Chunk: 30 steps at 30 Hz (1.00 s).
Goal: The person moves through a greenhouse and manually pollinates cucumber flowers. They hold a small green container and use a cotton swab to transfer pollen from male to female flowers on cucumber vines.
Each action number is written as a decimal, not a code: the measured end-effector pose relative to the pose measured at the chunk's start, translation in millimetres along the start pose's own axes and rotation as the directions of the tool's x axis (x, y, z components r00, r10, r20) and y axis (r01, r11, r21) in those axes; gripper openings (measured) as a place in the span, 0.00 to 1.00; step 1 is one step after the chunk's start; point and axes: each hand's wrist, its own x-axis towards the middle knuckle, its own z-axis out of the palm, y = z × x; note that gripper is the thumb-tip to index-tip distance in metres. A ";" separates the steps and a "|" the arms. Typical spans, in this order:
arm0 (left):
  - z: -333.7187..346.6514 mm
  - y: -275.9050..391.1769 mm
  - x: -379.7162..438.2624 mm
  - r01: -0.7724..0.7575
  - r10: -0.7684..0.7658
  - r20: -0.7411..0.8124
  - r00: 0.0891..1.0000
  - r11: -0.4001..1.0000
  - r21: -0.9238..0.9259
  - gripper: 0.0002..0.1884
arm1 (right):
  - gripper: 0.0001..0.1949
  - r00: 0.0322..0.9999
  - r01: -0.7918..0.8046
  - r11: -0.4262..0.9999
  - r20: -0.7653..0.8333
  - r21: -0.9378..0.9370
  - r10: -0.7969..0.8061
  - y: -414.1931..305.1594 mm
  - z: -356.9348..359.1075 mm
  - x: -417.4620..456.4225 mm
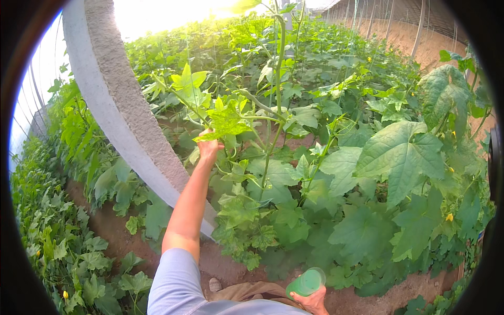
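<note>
My left hand (208, 147) is stretched out into the plants, its fingers closed around a green vine stem (183, 99) that rises up and left from it. A lobed yellow-green leaf (227, 122) hides part of the fingers. Just right of that hand, a thick climbing vine (280, 71) stands upright with several side shoots. Low in the view, close to my body, my right hand (313, 301) grips a translucent green plastic cup (306, 282). What the cup holds is hard to make out.
A thick concrete post (130, 114) slants down beside my left arm. Large leaves (403, 155) crowd the right side. Thin strings (190, 59) hang among the vines. Bare soil (232, 267) lies around my shoe (215, 284). Leaning poles (419, 29) line an earthen wall (397, 33).
</note>
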 end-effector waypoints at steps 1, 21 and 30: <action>0.9 -3.4 1.3 0.015 -0.015 -0.009 1.000 0.999 -0.032 0.10 | 0.16 1.000 0.010 1.000 0.004 0.002 -0.010 -0.4 0.5 0.0; 24.4 -15.1 1.0 -0.153 0.181 -0.094 0.979 0.955 0.253 0.10 | 0.16 0.999 -0.003 1.000 -0.041 0.020 0.003 14.2 -5.8 -12.6; 19.8 -18.4 -33.3 -0.498 0.710 0.054 0.703 0.436 0.749 0.08 | 0.16 0.983 0.177 0.981 0.066 -0.080 -0.172 17.5 -5.3 -5.8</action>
